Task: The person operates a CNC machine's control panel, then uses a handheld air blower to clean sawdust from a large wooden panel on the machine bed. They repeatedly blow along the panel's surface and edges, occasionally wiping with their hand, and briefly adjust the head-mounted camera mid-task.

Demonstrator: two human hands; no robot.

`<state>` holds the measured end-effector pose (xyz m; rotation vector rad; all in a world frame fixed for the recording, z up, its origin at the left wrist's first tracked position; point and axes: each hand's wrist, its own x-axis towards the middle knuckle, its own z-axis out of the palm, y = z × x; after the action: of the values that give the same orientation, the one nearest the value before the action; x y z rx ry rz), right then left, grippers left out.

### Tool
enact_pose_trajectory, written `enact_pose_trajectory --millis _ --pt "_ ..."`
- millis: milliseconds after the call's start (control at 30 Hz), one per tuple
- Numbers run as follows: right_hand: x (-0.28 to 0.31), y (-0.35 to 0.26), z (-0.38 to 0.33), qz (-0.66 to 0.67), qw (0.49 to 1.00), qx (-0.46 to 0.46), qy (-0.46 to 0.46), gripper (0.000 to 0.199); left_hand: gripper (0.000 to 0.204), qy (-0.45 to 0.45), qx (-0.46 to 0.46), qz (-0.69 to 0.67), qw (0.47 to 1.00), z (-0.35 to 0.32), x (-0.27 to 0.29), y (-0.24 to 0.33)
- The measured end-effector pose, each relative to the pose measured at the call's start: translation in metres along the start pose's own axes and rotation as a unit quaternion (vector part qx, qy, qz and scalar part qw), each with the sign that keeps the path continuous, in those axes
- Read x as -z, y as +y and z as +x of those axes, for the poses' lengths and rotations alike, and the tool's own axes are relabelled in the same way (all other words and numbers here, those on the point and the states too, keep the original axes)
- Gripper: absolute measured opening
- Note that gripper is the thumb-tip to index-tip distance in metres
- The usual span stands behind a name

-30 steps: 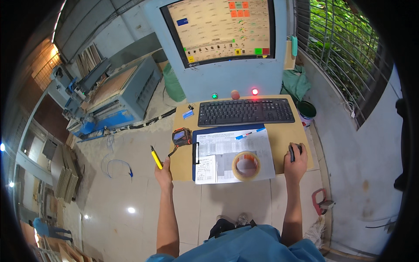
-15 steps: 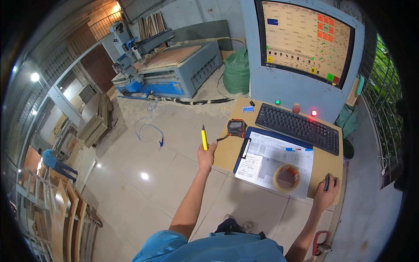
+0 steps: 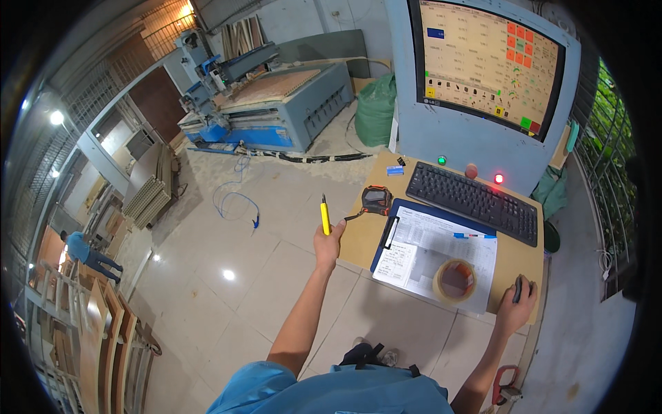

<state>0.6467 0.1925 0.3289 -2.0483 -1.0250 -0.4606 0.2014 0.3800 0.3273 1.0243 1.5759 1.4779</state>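
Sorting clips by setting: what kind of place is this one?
Most likely a woodworking shop: a big blue cutting machine holding a board, wood panels stacked on racks, and a control desk with a monitor and keyboard.

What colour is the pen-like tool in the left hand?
Yellow: the tool in the left hand, head view.

Left hand, centre frame, grips glossy yellow plastic utility knife. Right hand, lower right, covers dark matt plastic mouse. Desk top matt tan wood. Clipboard blue plastic, metal clip, white paper sheets. Tape roll glossy, translucent brown. Keyboard matt black plastic. Floor tiles, lower left, smooth, glossy, reflecting lamps. Sack, upper centre, green woven cloth.
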Motion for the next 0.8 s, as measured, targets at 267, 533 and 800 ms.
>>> enact_pose_trajectory --millis 267,533,800 --pt "-0.0008 -0.0004 0.0008 0.002 1.0 0.002 0.002 0.034 0.035 -0.012 0.004 0.01 1.0 -0.0008 -0.0001 0.0025" --pt "-0.0009 -0.0009 0.0005 0.003 1.0 -0.004 -0.001 0.033 0.036 -0.008 0.014 0.018 1.0 -0.0015 0.0007 0.004" --pt "-0.0017 0.0021 0.0006 0.009 1.0 0.009 0.0 0.033 0.037 -0.011 0.018 0.005 1.0 -0.0021 0.0003 0.0051"
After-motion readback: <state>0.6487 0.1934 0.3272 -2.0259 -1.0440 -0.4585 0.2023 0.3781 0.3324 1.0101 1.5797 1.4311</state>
